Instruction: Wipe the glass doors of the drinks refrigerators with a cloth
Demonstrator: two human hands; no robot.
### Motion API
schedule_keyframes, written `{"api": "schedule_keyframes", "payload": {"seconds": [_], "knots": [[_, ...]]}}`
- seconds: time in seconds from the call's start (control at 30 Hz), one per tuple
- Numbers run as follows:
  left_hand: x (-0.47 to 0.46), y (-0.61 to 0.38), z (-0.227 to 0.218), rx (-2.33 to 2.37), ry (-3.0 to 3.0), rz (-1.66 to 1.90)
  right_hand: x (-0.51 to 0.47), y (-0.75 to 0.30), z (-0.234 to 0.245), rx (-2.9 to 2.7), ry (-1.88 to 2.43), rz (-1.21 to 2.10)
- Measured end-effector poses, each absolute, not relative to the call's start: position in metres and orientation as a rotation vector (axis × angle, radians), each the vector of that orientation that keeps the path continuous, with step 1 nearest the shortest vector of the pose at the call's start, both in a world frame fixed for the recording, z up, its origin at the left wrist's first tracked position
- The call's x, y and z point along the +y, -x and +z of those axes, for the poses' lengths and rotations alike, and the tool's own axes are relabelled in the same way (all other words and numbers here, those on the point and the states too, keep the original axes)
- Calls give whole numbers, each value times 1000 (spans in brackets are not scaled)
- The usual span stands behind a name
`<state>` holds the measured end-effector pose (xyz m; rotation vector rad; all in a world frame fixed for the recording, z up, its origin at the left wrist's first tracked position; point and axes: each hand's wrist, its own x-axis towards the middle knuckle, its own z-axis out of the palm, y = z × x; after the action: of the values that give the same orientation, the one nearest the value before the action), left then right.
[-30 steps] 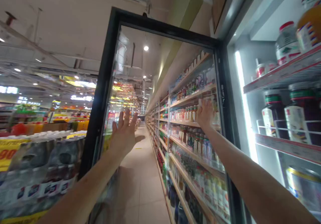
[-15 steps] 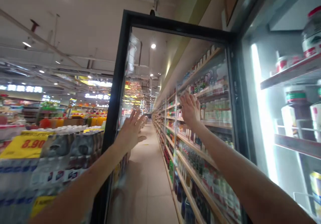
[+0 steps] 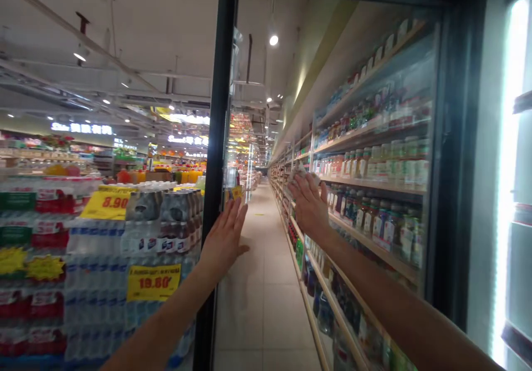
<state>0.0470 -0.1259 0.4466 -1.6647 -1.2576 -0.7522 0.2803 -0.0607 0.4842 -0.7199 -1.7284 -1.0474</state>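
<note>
Glass door (image 3: pixel 282 132), one, dark-framed: bottom edge outside the view, top bar partly cut off. White cloth (image 3: pixel 298 171), one, at the pane of the glass door, a little left of its centre: mostly covered by fingers; woven or paper, not determinable. Bottle shelves (image 3: pixel 374 184), seen in the right part of the glass door: labels too small to read, a portion behind the right forearm (image 3: pixel 386 296). Light strip (image 3: pixel 506 166), right of the glass door: glaring, the fittings beside it blurred and cut off. Packed bottles (image 3: pixel 95 271), left of the glass door: some rows behind the left forearm (image 3: pixel 162 321). Left hand (image 3: pixel 224 240), at the glass door's left upright: grip spread, fingers straight, thumb out; contact with frame or pane cannot be told. Right hand (image 3: pixel 310 207), before the glass door's pane: fingers extended over the white cloth, touching it; pinched or merely pressed flat, cannot be told.
</note>
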Motion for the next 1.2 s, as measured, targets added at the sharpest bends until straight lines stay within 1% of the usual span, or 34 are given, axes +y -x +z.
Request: {"api": "schedule_keyframes", "payload": {"seconds": [0.07, 0.17, 0.23, 0.3, 0.4, 0.47, 0.57, 0.63, 0.8, 0.87, 1.0, 1.07, 1.2], "knots": [[-128, -50, 440, -1290, 1649, -742, -65, -273, 460, -1819, 695, -1045], [-132, -52, 417, -1313, 1657, -730, -76, -276, 396, -2180, 405, -1154], [-134, -51, 403, -1306, 1672, -734, -79, -278, 378, -2281, 287, -1169], [-135, -49, 395, -1299, 1688, -741, -78, -274, 390, -2185, 368, -1110], [-134, -47, 394, -1306, 1701, -755, -72, -260, 419, -1917, 670, -993], [-134, -48, 394, -1312, 1710, -764, -73, -254, 412, -1963, 667, -994], [-134, -49, 389, -1331, 1718, -770, -81, -258, 373, -2256, 376, -1082], [-135, -50, 385, -1341, 1716, -770, -83, -266, 361, -2301, 299, -1112], [-137, -51, 381, -1352, 1726, -778, -78, -286, 395, -1845, 733, -987], [-137, -51, 382, -1360, 1727, -783, -80, -296, 385, -1850, 743, -986], [-137, -51, 381, -1354, 1707, -787, -85, -322, 340, -2112, 494, -1088], [-137, -51, 380, -1337, 1689, -793, -80, -335, 343, -2037, 549, -1083], [-136, -53, 378, -1323, 1670, -817, -70, -350, 370, -1655, 791, -1020]]}}
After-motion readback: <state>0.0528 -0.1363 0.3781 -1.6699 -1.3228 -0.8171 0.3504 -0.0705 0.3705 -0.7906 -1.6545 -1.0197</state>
